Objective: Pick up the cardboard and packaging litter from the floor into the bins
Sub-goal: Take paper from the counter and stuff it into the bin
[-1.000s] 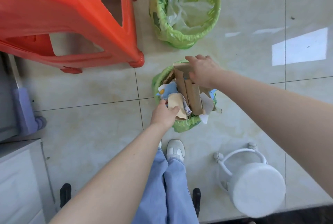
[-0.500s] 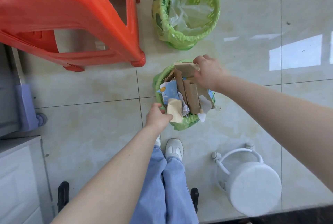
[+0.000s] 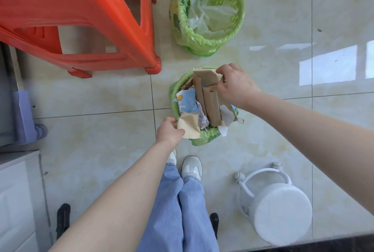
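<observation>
The near bin point(image 3: 204, 138), lined with a green bag, is stuffed with brown cardboard strips point(image 3: 208, 99), a blue printed wrapper point(image 3: 187, 102) and white paper scraps. My right hand point(image 3: 235, 84) grips the top of the folded cardboard at the bin's far rim. At the near rim, my left hand point(image 3: 170, 131) pinches a tan piece of cardboard point(image 3: 190, 127). A second green-lined bin point(image 3: 206, 11) stands farther back with clear plastic bags inside.
An orange plastic stool point(image 3: 85, 18) stands at the upper left. A white round stool point(image 3: 281, 211) is at the lower right. My white shoes point(image 3: 191, 167) and jeans are just below the near bin. A white cabinet point(image 3: 16, 201) lines the left edge.
My left hand drew back slightly toward the near rim, still on the tan piece. My right hand shifted a little on the folded cardboard's top.
</observation>
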